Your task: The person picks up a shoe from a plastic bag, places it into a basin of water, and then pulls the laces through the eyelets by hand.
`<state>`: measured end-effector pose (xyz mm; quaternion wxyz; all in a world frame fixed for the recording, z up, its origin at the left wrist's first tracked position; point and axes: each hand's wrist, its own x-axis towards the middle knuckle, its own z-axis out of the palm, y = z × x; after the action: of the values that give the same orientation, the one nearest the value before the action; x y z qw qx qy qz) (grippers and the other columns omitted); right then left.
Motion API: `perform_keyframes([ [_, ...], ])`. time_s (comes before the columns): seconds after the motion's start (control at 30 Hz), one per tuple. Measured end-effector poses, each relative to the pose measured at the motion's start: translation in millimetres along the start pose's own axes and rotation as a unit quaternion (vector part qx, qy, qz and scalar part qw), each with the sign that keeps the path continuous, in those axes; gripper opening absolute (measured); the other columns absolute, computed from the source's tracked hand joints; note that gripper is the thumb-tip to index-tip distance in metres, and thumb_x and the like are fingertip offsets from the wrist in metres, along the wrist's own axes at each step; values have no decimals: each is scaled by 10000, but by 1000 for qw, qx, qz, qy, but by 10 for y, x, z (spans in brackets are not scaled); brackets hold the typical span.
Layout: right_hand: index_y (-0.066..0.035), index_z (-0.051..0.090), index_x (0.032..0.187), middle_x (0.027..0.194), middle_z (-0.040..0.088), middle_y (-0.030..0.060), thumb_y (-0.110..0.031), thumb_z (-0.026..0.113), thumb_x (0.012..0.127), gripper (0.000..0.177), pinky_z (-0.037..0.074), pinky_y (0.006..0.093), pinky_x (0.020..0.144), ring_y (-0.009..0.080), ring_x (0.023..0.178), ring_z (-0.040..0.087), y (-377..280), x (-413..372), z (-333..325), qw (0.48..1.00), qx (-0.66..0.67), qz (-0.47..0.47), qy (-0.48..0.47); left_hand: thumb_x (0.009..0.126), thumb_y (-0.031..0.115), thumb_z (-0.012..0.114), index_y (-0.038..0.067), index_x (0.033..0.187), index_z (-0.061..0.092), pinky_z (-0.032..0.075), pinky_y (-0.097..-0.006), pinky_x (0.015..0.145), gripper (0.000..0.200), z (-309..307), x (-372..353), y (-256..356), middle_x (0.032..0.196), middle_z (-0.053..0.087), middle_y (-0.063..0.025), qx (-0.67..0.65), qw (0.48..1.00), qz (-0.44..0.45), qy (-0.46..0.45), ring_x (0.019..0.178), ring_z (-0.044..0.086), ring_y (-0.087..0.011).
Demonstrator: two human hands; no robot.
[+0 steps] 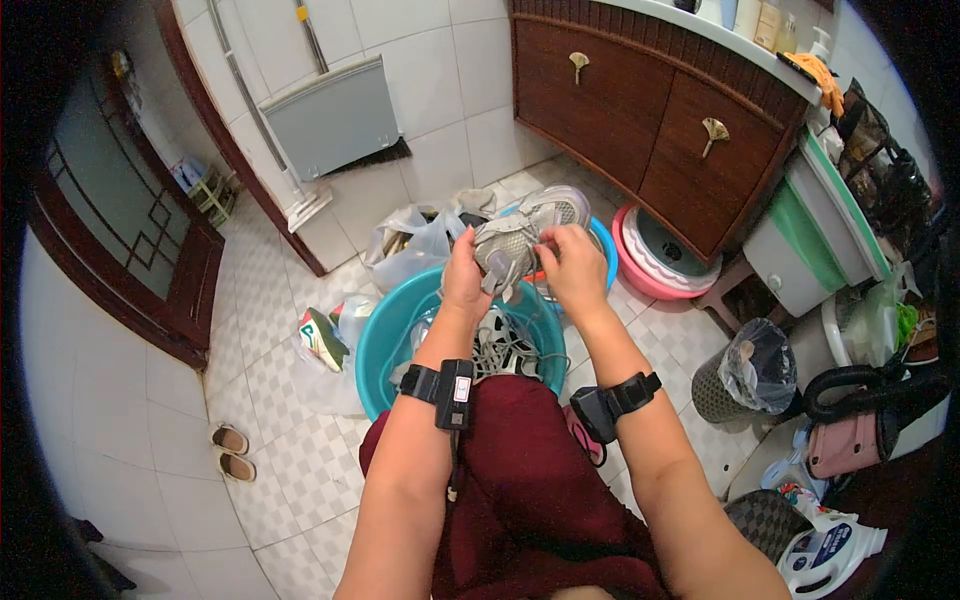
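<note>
A grey mesh sneaker [508, 247] is held up over a teal basin [375, 345], its toe tilted toward me. My left hand [466, 278] is closed around its left side. At the opposite side, by the laces, the fingers of my right hand [574, 268] are pinched against the sneaker; the exact bit between the fingertips is hidden. Below, inside the teal basin, lies a black and white sneaker [507, 345] with loose laces. Right behind the held sneaker, a blue basin [608, 245] shows its rim.
Plastic bags [405, 235] sit behind the teal basin, and another bag [322, 340] stands to its left. Pink and white basins [655, 265] are stacked under the brown cabinet [600, 90]. A lined trash bin [735, 385] stands at right. Small shoes [232, 452] lie by the left wall.
</note>
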<state>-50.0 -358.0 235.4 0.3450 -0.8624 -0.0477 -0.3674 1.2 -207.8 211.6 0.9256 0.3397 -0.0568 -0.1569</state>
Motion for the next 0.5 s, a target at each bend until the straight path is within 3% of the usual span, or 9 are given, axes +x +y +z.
perform_keyframes([
  [0.17, -87, 607, 880, 846, 589, 82, -138, 666, 744, 157, 471, 369, 616, 273, 734, 606, 70, 29, 0, 996, -78, -33, -35, 950, 368, 342, 8, 1126, 553, 472, -365, 877, 452, 3, -17, -3, 1077, 629, -111, 40, 999, -16, 26, 970, 609, -239],
  [0.4, -86, 607, 772, 797, 562, 78, -133, 658, 721, 85, 472, 390, 611, 289, 724, 590, -54, 9, 35, 985, -160, -59, 3, 955, 360, 315, 14, 1166, 529, 431, -385, 940, 459, 120, -75, 15, 1135, 606, -115, 47, 999, 2, -7, 1039, 581, -242],
  [0.5, -80, 602, 754, 776, 559, 82, -130, 653, 714, 82, 471, 394, 610, 287, 714, 585, -44, 30, 35, 986, -155, -68, 3, 953, 435, 327, 19, 1175, 525, 439, -391, 931, 512, 118, -80, 6, 1146, 599, -119, 40, 999, -4, -24, 1041, 580, -245],
])
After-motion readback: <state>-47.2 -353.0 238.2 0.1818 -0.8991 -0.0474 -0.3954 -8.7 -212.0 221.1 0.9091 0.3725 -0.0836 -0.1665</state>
